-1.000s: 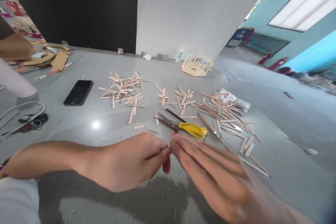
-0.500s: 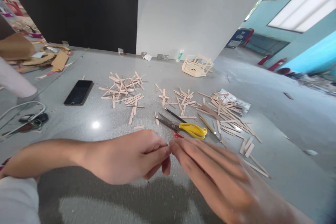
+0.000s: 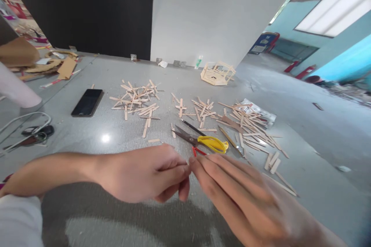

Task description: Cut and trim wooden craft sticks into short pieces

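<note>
My left hand [image 3: 145, 175] and my right hand [image 3: 243, 197] meet fingertip to fingertip low in the middle of the view, over a grey floor [image 3: 304, 170]. Both pinch something tiny that I cannot make out. A small red piece [image 3: 196, 151] shows just beyond the fingertips. Yellow-handled scissors [image 3: 203, 140] lie open a little farther on, and a dark thin tool [image 3: 193, 126] lies beside them.
Heaps of wooden craft sticks lie ahead at the left [image 3: 136, 98], middle [image 3: 199, 110] and right [image 3: 249, 123]. A black phone [image 3: 87, 102] lies to the left, cables [image 3: 29, 131] at far left, a stick-built frame [image 3: 217, 72] by the white wall, cardboard scraps [image 3: 55, 65] at back left.
Both hands stay pinched together and have barely shifted. The red piece beyond the fingertips shows more than before.
</note>
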Action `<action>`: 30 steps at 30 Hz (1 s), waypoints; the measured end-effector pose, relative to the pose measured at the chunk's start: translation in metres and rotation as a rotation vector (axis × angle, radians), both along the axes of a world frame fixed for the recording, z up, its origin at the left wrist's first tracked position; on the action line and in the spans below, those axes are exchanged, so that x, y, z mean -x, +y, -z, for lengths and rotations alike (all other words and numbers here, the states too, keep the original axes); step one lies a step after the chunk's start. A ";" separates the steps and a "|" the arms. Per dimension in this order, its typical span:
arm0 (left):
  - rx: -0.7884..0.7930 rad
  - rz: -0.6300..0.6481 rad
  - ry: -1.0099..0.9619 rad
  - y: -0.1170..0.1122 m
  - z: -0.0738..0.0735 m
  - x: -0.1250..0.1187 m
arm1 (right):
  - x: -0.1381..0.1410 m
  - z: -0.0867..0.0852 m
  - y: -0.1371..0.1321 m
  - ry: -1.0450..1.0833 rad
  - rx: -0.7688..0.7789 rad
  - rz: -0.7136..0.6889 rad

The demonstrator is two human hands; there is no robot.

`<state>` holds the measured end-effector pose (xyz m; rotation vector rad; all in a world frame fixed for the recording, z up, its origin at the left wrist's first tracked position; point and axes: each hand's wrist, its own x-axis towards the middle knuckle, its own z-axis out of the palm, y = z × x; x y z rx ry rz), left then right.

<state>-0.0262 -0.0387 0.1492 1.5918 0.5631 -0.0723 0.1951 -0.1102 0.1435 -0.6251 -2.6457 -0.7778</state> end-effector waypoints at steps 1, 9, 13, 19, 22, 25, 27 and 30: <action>-0.002 0.002 -0.005 0.000 0.000 0.000 | 0.000 0.000 0.002 0.017 0.016 -0.005; 0.072 -0.032 -0.076 0.003 -0.003 0.001 | -0.012 0.002 0.005 0.323 0.281 0.105; 0.051 -0.027 -0.069 0.001 -0.005 0.002 | -0.011 0.003 0.004 0.361 0.299 0.104; 0.024 -0.023 -0.060 0.001 -0.005 0.002 | -0.008 0.005 0.006 0.380 0.314 0.034; 0.014 -0.039 -0.062 0.001 -0.004 0.002 | -0.008 0.008 0.005 0.382 0.333 0.050; 0.022 -0.056 -0.080 0.000 -0.003 0.001 | -0.006 0.010 0.003 0.383 0.309 0.058; 0.023 -0.066 -0.087 0.000 -0.003 0.000 | -0.004 0.011 0.002 0.393 0.291 0.075; 0.023 -0.066 -0.094 -0.001 -0.002 0.000 | 0.000 0.010 0.004 0.439 0.294 0.121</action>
